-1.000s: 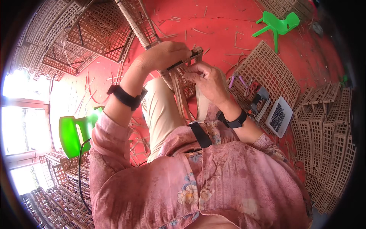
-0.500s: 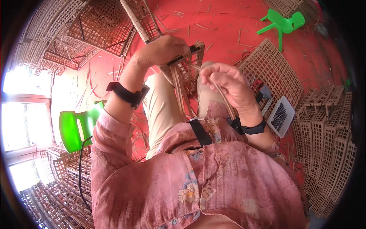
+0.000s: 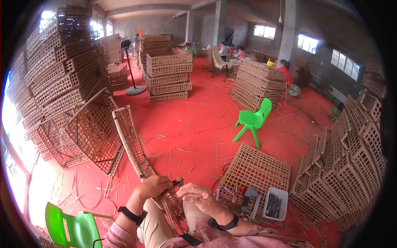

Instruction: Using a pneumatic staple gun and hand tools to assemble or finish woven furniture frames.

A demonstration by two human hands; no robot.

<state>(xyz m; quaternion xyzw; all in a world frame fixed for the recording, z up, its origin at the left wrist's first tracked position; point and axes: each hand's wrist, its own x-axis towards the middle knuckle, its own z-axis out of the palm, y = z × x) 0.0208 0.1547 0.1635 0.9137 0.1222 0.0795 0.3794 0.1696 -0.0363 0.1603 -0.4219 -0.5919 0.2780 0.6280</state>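
The left hand (image 3: 154, 187) was closed around the near end of a long woven panel (image 3: 131, 144), which ran up and away from that grip toward the wicker crates (image 3: 53, 82) stacked far to the left. Just beyond the knuckles, a dark hand tool (image 3: 177, 183) showed against the panel's end; which fingers held it could not be told. Below the grip, thin cane strips (image 3: 169, 208) hung down over the person's knee.

Just to the right of that grip, the right hand (image 3: 201, 199) was curled shut, fingertips pinched together, apparently on a fine strip, though the strip itself was too thin to make out. The two hands sat nearly touching.

To do this step well, the left hand would likely need to keep the panel's end steady and close to the lap while the right drew its strip taut and worked it in tight against the weave, without letting the loose canes tangle.

Further right of both hands, a flat lattice panel (image 3: 256, 171) lay on the red floor (image 3: 198, 120), with a small white tray (image 3: 275, 203) against its near edge and a green chair (image 3: 253, 120) beyond.
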